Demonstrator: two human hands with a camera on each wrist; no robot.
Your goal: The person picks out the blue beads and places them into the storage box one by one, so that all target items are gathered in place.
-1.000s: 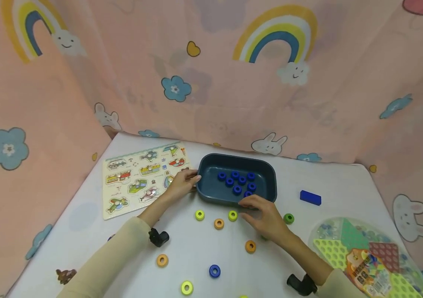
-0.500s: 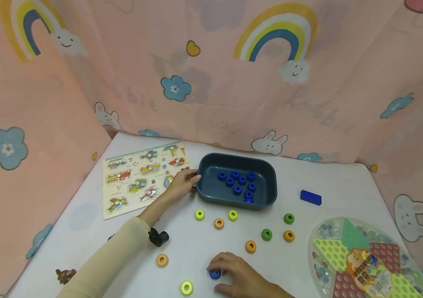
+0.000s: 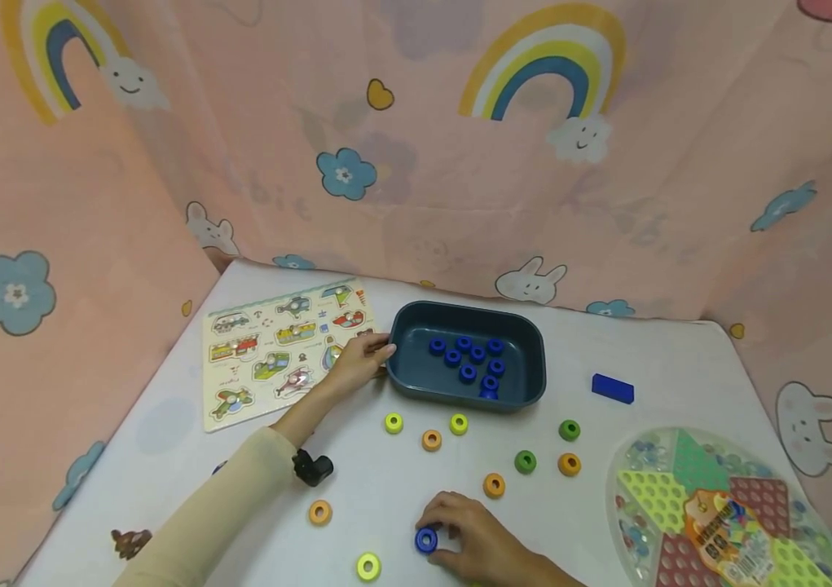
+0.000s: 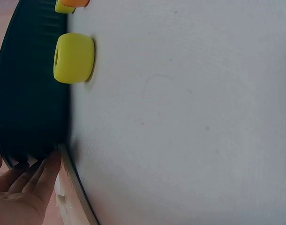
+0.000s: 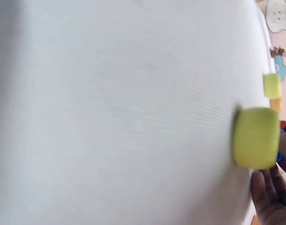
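Observation:
A dark blue tray with several blue ring beads inside stands in the middle of the table. My left hand holds its left end, thumb at the rim and fingers against the outer wall. Toward the front, my right hand pinches another blue ring bead between thumb and fingers. A sliver of that blue bead shows beside the fingers in the right wrist view. A yellow ring bead partly covers the right hand there.
Loose orange, yellow and green ring beads lie about the white table. A vehicle puzzle board is at the left. To the right are a blue block and a round board game pack. A small brown object lies front left.
My right hand has moved from the tray's front edge toward me and now grips a blue bead from the table. One more blue bead shows inside the tray. The left hand stays put.

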